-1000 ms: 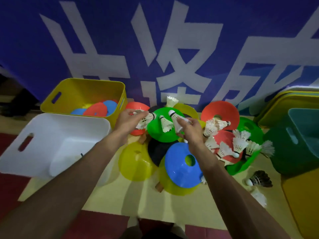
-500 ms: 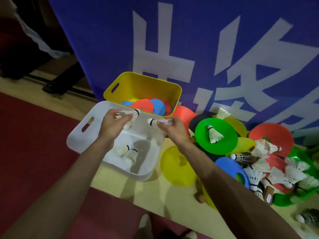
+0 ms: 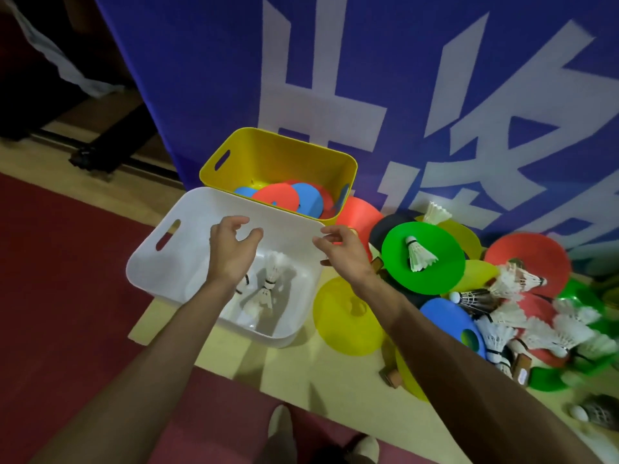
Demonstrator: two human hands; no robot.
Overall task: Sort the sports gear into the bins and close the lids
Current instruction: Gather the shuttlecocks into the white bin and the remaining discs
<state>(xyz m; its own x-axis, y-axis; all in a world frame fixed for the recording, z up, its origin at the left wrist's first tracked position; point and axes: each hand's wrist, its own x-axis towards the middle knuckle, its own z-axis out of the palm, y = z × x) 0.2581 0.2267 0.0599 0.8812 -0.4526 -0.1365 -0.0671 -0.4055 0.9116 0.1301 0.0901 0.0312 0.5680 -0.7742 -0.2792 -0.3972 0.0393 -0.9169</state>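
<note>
The left hand [image 3: 231, 254] is held above the white plastic bin [image 3: 187, 229], fingers loosely spread, nothing gripped. The right hand [image 3: 346, 254] is positioned at the bin's right rim, fingers relaxed and empty. Two white feather shuttlecocks [image 3: 272, 272] are seen on the bin's bottom, cork ends meeting, long axes running far-to-near. The yellow plastic bin [image 3: 241, 152] is located directly behind, on the pale floor [image 3: 301, 370] along the red carpet's [image 3: 67, 279] edge.

white shuttlecocks [image 3: 270, 274] in the open white bin [image 3: 174, 261], flat cones [image 3: 278, 195] in the yellow bin [image 3: 284, 155] behind
</note>
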